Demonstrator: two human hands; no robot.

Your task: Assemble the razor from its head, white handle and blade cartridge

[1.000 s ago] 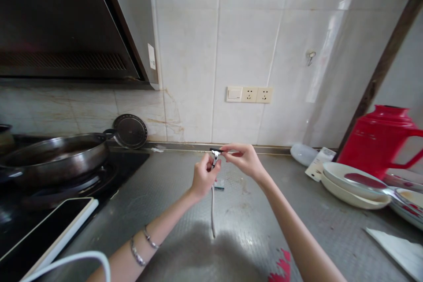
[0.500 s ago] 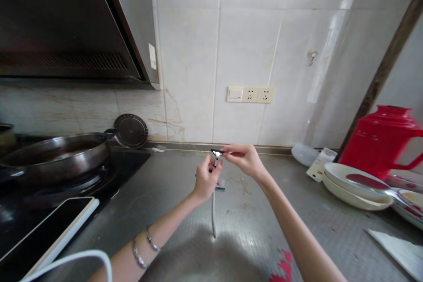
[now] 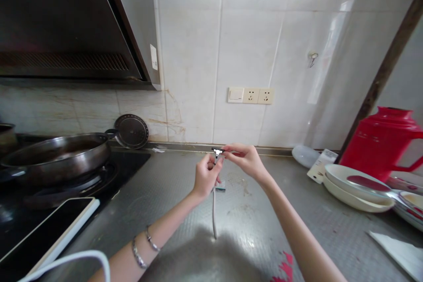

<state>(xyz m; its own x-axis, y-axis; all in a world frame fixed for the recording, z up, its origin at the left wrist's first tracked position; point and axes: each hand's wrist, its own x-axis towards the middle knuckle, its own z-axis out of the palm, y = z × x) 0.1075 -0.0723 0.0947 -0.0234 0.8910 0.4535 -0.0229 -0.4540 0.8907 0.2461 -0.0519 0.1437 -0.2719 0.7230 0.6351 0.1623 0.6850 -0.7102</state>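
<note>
T-shaped black-and-silver piece point(image 3: 217, 153): likely light, rigid; grip low. Left hand point(image 3: 205, 177) clasps lower part; right hand point(image 3: 246, 161) finger-pinches top.

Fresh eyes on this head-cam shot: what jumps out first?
Probably the red jug at far right, behind the stacked dishes. Then mid-frame, where the left hand and right hand meet at a small black-and-silver piece above the counter. At left, a steel pan sits on the stove.
</note>
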